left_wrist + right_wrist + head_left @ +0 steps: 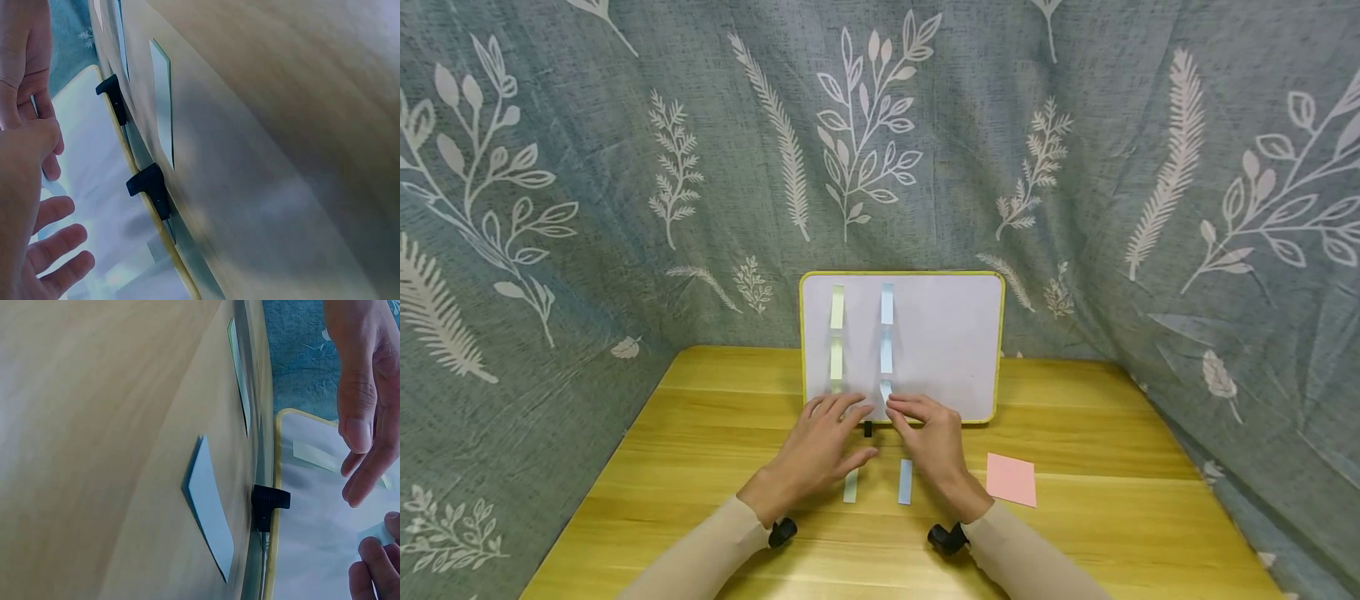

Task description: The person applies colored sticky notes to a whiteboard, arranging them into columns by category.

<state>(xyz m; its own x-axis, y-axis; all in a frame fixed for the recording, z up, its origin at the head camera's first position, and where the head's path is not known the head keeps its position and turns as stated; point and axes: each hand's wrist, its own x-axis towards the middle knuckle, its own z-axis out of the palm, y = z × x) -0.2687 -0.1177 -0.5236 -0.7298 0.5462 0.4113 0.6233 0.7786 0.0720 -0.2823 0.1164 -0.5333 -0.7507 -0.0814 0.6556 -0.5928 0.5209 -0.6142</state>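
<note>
My right hand (936,437) pinches a small blue sticky-note strip (885,390) between thumb and fingers, low on the whiteboard (947,350). Two more blue strips (887,304) stick to the board above it in a column. To the left runs a column of pale green strips (837,307), the lowest partly hidden behind my left hand (820,442). That hand hovers before the board's lower edge with its fingers spread, holding nothing. In the right wrist view, the pinched strip (374,535) shows between the right fingertips.
On the wooden table (715,467) lie a pale green strip pad (850,487), a blue strip pad (906,482) and a square pink note pad (1011,480). Black clip feet (150,187) hold up the yellow-edged board. A leaf-patterned curtain (925,217) hangs behind and on both sides.
</note>
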